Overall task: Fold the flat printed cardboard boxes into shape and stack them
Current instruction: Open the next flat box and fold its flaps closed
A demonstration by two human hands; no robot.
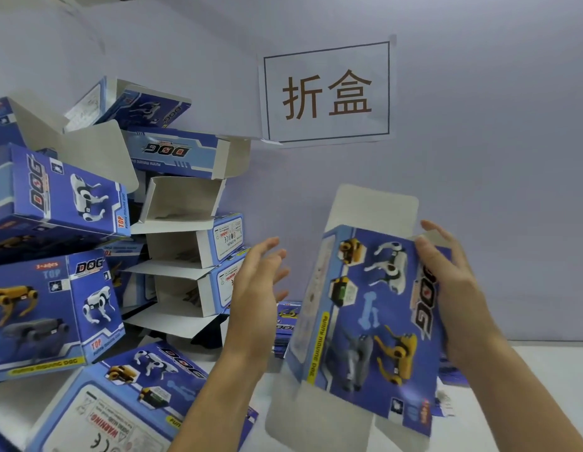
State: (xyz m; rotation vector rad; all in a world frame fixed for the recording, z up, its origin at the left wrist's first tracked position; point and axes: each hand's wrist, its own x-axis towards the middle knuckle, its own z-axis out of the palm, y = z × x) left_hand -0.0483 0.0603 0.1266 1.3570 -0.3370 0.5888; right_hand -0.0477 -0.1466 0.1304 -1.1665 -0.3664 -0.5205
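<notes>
A blue printed toy-dog box is held upright in the air at centre right, opened into a sleeve with white flaps sticking out at its top and bottom. My right hand grips its right edge, thumb on the printed face. Just left of the box, apart from it, my left hand hovers with fingers spread and holds nothing. A heap of folded blue boxes with open white flaps fills the left side. A low stack of flat boxes lies on the table behind the held box.
A white table runs under everything, against a pale wall. A paper sign with two large characters hangs on the wall above. One folded box lies on its side at the near left. More flat boxes peek out at the right.
</notes>
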